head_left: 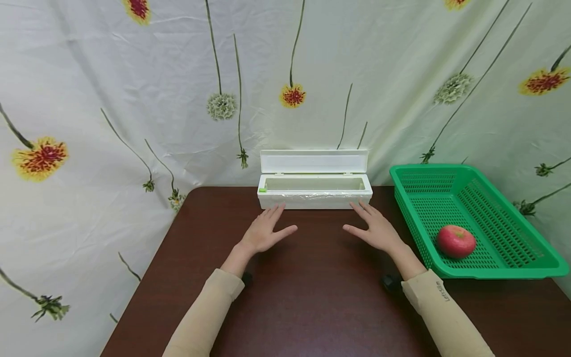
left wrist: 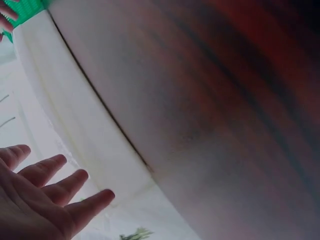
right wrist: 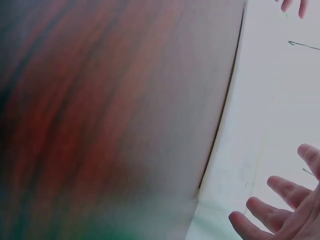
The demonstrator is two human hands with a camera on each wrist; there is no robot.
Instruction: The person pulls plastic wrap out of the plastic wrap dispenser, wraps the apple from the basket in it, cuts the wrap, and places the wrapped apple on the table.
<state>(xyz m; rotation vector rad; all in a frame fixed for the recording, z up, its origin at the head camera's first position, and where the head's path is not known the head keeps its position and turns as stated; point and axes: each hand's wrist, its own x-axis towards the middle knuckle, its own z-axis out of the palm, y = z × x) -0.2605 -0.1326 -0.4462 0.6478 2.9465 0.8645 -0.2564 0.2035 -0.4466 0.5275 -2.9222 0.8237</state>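
A long white cling film dispenser stands at the table's back edge with its lid raised. Shiny clear film lies along its front, and a small green piece sits at its left end. My left hand is held out before the dispenser's left part, fingers spread and holding nothing. Before the right part is my right hand, also spread, with nothing in it. In the head view, the fingertips of both hands overlap or nearly reach the dispenser's lower front edge. Both wrist views show the fingers extended and apart.
At the right of the dark brown table stands a green plastic basket. A red apple lies inside it, towards the front left. Behind the table hangs a white flowered cloth.
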